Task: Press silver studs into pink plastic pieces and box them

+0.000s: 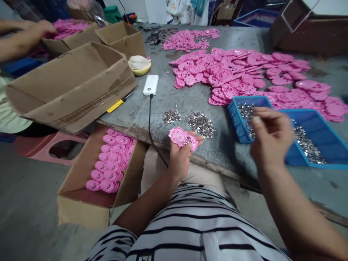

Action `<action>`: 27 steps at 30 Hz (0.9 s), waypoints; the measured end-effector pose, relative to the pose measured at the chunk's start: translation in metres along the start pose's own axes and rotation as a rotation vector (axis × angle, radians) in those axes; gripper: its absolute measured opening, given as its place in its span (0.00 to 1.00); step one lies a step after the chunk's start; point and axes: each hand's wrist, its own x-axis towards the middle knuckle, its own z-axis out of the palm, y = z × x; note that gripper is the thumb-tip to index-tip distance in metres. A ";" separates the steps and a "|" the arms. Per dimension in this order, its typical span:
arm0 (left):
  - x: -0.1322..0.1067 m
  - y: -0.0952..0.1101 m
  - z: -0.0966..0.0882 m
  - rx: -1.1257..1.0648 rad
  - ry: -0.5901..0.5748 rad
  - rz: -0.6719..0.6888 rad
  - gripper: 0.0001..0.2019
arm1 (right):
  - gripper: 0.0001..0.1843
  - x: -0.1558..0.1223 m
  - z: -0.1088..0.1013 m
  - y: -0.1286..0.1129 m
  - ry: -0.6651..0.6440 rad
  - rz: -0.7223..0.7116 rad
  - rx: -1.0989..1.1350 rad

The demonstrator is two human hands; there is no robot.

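My left hand (179,159) is closed around a pink plastic part (181,137) with a rounded, flower-like outline, holding it over the table's front edge. A few shiny bits show on the part near my thumb. My right hand (272,134) is raised over the blue bins with thumb and fingertips pinched together; what sits between them, if anything, is too small to make out. Below it are a small blue bin (237,125) and a larger blue bin (334,145), both with small silvery metal pieces. Two loose heaps of metal pieces (201,123) lie just beyond the pink part.
Pink plastic parts (231,72) are piled across the back and right. A cardboard box (81,203) with stacked pink parts stands below the table's left side. Nearby are an empty carton (73,87), a yellow-handled tool (115,106), a white cabled device (151,85) and another person's arm (24,38).
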 end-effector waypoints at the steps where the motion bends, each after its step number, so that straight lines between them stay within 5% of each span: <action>1: 0.001 0.000 -0.001 0.023 0.012 -0.006 0.31 | 0.11 0.015 -0.015 0.002 0.086 -0.041 -0.148; 3: 0.003 0.000 -0.004 0.069 0.032 -0.009 0.28 | 0.11 0.040 -0.042 0.002 0.071 0.031 -0.627; 6: 0.008 0.000 -0.007 0.134 0.048 -0.002 0.24 | 0.17 0.055 -0.066 -0.007 -0.333 0.336 -1.305; 8: 0.011 0.000 -0.008 0.169 0.053 -0.005 0.23 | 0.24 0.055 -0.068 -0.014 -0.540 0.508 -1.484; 13: 0.016 -0.003 -0.010 0.231 0.036 -0.021 0.22 | 0.25 0.047 -0.060 -0.018 -0.500 0.533 -1.313; 20: 0.017 -0.013 -0.014 0.279 0.000 -0.091 0.22 | 0.18 0.045 -0.066 0.003 -0.348 0.538 -0.424; 22: 0.017 -0.014 -0.016 0.295 -0.003 -0.087 0.22 | 0.16 0.049 -0.069 0.007 -0.323 0.509 -0.571; 24: 0.017 -0.015 -0.018 0.310 -0.010 -0.078 0.21 | 0.15 0.053 -0.071 0.010 -0.367 0.484 -0.955; 27: 0.016 -0.017 -0.021 0.327 -0.013 -0.080 0.21 | 0.13 0.055 -0.071 0.013 -0.664 0.519 -1.346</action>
